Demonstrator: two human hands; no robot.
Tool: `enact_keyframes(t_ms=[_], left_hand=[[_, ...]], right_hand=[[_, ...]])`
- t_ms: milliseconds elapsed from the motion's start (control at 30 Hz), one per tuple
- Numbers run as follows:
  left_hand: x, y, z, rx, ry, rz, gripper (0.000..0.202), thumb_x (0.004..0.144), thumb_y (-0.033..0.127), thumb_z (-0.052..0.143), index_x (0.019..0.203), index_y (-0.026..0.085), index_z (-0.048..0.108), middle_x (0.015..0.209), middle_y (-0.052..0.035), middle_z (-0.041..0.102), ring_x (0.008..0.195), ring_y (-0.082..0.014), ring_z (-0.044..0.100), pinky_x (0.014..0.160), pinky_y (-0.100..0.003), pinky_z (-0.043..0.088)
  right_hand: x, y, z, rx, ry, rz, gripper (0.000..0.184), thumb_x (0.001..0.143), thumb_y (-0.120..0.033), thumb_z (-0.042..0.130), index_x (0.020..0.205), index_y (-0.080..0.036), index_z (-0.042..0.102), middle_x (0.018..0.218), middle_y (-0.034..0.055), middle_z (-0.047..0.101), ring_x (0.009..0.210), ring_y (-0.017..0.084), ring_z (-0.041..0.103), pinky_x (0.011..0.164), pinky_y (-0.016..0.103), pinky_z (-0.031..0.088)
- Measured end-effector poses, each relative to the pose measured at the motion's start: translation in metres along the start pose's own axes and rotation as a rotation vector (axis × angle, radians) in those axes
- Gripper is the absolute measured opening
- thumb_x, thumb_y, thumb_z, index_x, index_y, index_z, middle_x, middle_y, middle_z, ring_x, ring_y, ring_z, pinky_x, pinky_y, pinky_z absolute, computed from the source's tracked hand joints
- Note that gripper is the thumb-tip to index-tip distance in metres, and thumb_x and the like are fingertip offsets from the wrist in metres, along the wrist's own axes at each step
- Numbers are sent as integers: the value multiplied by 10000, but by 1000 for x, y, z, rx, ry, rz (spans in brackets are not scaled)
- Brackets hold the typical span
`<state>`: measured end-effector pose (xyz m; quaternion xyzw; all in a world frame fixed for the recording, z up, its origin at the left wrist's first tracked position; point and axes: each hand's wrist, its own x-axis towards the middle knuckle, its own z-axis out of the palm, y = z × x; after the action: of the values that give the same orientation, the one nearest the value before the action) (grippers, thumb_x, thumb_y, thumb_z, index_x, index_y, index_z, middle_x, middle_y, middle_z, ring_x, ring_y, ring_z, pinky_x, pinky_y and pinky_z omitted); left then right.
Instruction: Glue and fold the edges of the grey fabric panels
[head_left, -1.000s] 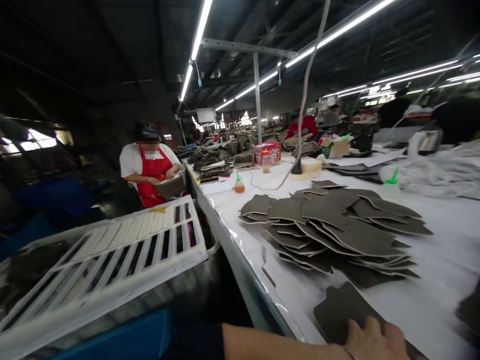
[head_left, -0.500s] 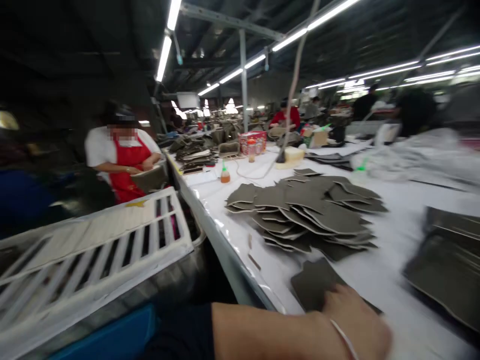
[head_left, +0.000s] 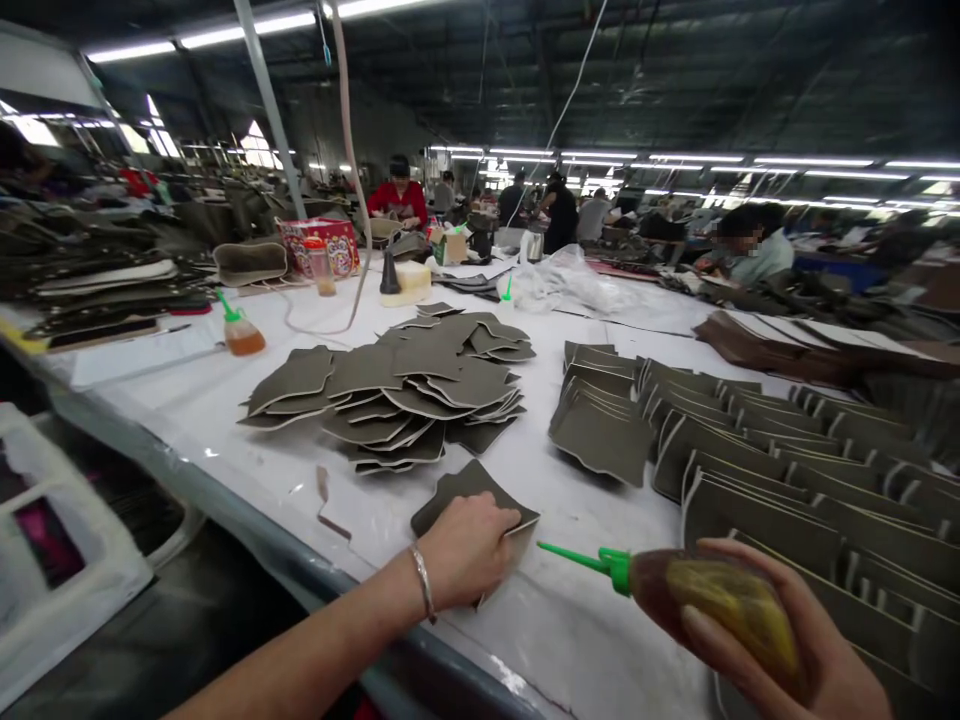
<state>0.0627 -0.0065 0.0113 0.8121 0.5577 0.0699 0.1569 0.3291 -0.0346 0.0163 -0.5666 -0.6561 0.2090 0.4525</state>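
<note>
The left hand [head_left: 466, 552] pinched one dark piece [head_left: 450, 490], the right hand [head_left: 814, 655] gripped the green-tipped bottle [head_left: 712, 597]! The rows [head_left: 757, 515] looked done, the loose pile [head_left: 427, 365] seemingly not.

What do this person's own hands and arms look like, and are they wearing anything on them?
Both the left hand and the right hand are ungloved. A thin, shiny, silver-coloured bracelet circles the left wrist. No sleeve shows on the visible part of the left forearm. The right wrist is cut off by the picture's edge.
</note>
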Motion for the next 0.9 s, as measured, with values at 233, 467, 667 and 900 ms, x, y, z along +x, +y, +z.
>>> enact_keyframes(t_ms=[233,467,667,900], left_hand=[[5,-6,-3,-56,-13,12,305,800,194,401,934,226,673,831,-65,658,812,-248,634,709,-355,478],[3,-3,2,-60,2,2,325,808,225,416,998,232,680,866,-75,656,799,-257,636,710,-372,493],[2,-1,3,-78,-2,-11,376,809,228,432,1094,259,676,886,-68,660,820,-263,641,736,-387,503],[3,-1,3,-68,-10,-22,372,826,242,452,1115,268,684,884,-70,663,823,-256,643,735,-372,499]], right_hand=[[8,-13,15,-111,-101,-14,512,773,-562,715,1180,-298,550,1000,23,673,778,214,695,655,219,571],[5,-3,17,-173,-98,-66,511,781,-543,721,1202,-324,532,1079,24,664,866,256,689,773,339,565],[3,-5,16,-183,-95,-48,478,784,-535,716,1178,-323,549,1023,2,666,794,240,683,703,331,560],[1,-19,22,-99,-83,104,477,776,-600,674,1135,-309,554,984,-17,649,802,235,647,731,333,498]])
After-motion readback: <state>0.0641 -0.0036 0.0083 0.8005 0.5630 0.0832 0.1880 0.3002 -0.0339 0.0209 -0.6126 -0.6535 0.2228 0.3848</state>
